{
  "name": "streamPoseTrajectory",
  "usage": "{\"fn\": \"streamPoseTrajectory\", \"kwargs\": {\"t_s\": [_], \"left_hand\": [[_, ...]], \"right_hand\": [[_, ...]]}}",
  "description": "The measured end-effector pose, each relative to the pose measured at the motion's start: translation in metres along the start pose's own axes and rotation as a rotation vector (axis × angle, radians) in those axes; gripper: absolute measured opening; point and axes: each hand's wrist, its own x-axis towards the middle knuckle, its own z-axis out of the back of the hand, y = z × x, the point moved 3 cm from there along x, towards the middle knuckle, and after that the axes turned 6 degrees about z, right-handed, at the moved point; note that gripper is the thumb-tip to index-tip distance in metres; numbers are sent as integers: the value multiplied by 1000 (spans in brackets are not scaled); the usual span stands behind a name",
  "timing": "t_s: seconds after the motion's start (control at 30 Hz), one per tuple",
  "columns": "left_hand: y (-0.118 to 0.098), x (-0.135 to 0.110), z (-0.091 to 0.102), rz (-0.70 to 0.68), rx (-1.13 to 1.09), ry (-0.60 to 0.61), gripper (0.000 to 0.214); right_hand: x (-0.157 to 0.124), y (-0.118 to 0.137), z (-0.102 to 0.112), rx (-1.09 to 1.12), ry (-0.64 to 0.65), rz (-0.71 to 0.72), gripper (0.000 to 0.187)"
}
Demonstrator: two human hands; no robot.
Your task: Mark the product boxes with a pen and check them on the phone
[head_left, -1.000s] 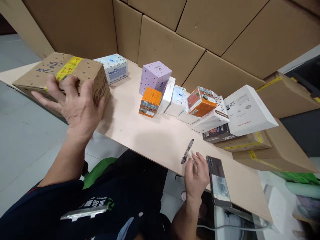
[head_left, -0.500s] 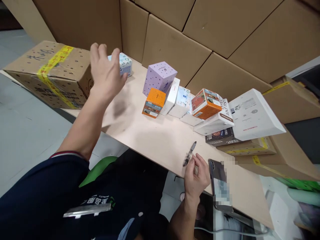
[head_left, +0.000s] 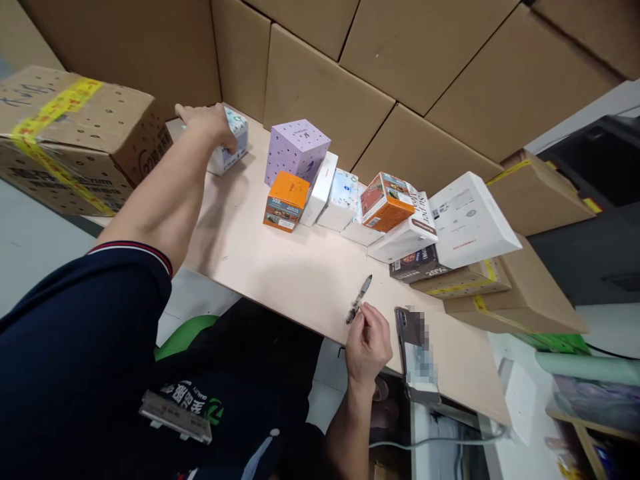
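My left hand (head_left: pixel 207 125) reaches to the back left of the table and is closed over a small white and light-blue box (head_left: pixel 235 143). Its thumb presses on the box's near side, while the fingers on the far side are partly hidden. My right hand (head_left: pixel 370 343) rests by the table's front edge, fingers curled. Thumb and forefinger pinch the side of a dark pen (head_left: pixel 359 299), which points away from me. Right of that hand lies a phone (head_left: pixel 417 357).
A taped carton (head_left: pixel 75 140) stands at the left end. Along the back are a purple box (head_left: pixel 297 150), an orange box (head_left: pixel 287 200), several white boxes and a large white box (head_left: pixel 470 220). Stacked cartons (head_left: pixel 325 93) form a wall behind, with more cartons (head_left: pixel 525 287) at the right.
My left hand has moved from hovering above the table onto the small white and light-blue box. My right hand stays at the pen. The view has shifted slightly to the right.
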Motion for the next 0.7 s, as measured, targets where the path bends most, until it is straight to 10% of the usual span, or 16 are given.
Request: {"fn": "streamPoseTrajectory", "kwargs": {"t_s": [0.1, 0.17, 0.33, 0.47, 0.57, 0.7], "left_hand": [[-29, -37, 18, 475, 180, 7, 122], [-63, -75, 43, 518, 233, -43, 125], [-141, -199, 90, -76, 275, -193, 105], [-164, -280, 53, -670, 137, 96, 85], [-169, -302, 9, -732, 137, 372, 76], [-166, -301, -20, -712, 104, 415, 71]], "right_hand": [[0, 1, 0, 3, -2, -2, 18], [0, 1, 1, -2, -12, -3, 18], [-7, 1, 3, 26, -121, -115, 17], [-10, 14, -2, 290, -164, -344, 27], [-5, 30, -10, 424, -98, -370, 32], [-4, 35, -22, 416, 9, -384, 40]]}}
